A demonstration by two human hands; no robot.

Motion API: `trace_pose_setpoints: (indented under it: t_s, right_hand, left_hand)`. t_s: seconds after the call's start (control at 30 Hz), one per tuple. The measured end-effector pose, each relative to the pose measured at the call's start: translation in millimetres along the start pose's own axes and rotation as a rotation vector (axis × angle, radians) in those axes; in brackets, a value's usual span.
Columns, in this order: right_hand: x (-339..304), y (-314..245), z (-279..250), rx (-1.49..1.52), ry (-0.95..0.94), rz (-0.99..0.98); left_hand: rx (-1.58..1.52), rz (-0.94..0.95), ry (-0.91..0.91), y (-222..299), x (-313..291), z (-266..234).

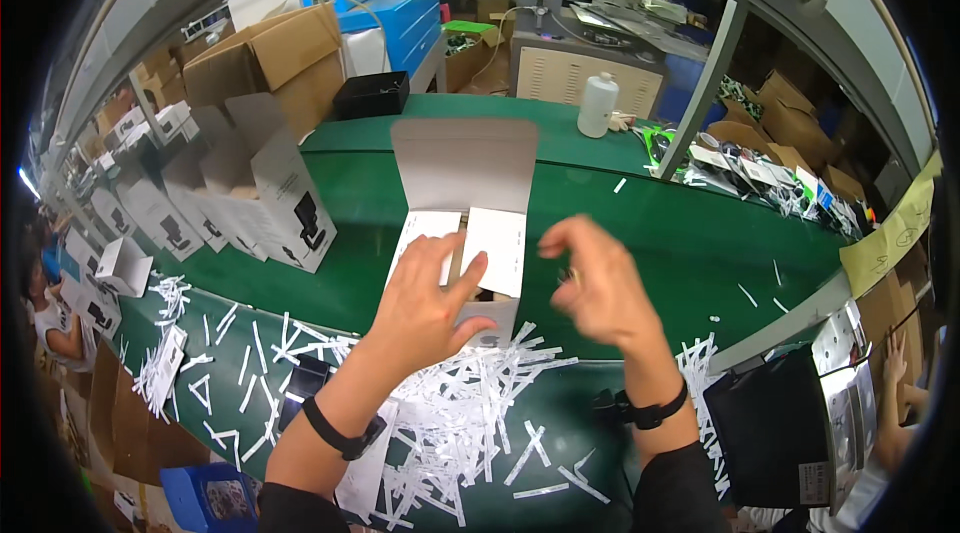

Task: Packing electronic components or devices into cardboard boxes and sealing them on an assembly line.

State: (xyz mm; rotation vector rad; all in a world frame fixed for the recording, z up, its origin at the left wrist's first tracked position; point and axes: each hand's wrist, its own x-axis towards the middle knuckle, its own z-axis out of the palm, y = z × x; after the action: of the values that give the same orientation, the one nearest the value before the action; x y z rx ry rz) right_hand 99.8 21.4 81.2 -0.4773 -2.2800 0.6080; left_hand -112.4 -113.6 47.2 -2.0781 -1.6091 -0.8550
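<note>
An upright white carton [464,163] stands in front of me, its tall back lid raised and its two side flaps folded inward. My left hand [428,295] lies across the left flap and the gap between the flaps, fingers stretched and thumb apart. Just right of the carton, my right hand [608,283] is in the air with its fingers bent. Motion smears those fingers, so I cannot tell whether anything is in them. Under my wrists, a heap of thin white paper strips [465,423] covers the near ledge.
Several open white cartons [290,203] stand in a row at left. A white bottle [598,105] and a black tray [371,95] are at the back. Loose strips and packets [760,173] pile up at far right. A black bin-like object [770,428] sits near right.
</note>
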Motion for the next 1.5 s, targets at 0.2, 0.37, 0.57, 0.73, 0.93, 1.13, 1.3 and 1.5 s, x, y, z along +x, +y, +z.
trace_pose_setpoints:
  t_s: [0.2, 0.37, 0.57, 0.73, 0.93, 1.13, 1.3, 1.5]
  right_hand:
    - [31, -2, -16, -0.254, -0.165, 0.517]
    - [34, -3, 5, -0.338, -0.153, 0.446]
    - [35, -12, 11, -0.559, -0.170, 0.465]
    - [36, -13, 9, -0.514, -0.242, 0.499]
    - [34, -5, 4, -0.357, -0.275, 0.486]
    - [62, -30, 11, -0.027, -0.135, 0.331]
    - [95, -31, 53, -0.437, -0.301, 0.279]
    - [87, -50, 70, -0.538, -0.393, 0.415]
  left_hand:
    - [0.054, 0.032, -0.031, 5, -2, 10]
    - [0.051, 0.008, -0.018, 4, -5, 11]
    - [0.081, 0.008, -0.032, 4, -5, 20]
    - [0.059, 0.005, -0.022, 6, -5, 22]
    - [0.017, 0.008, 0.040, 17, -3, 26]
    - [0.385, -0.149, 0.078, 63, 4, 56]
    - [0.313, -0.168, 0.170, 71, 8, 66]
    - [0.209, -0.045, 0.266, 52, -4, 75]
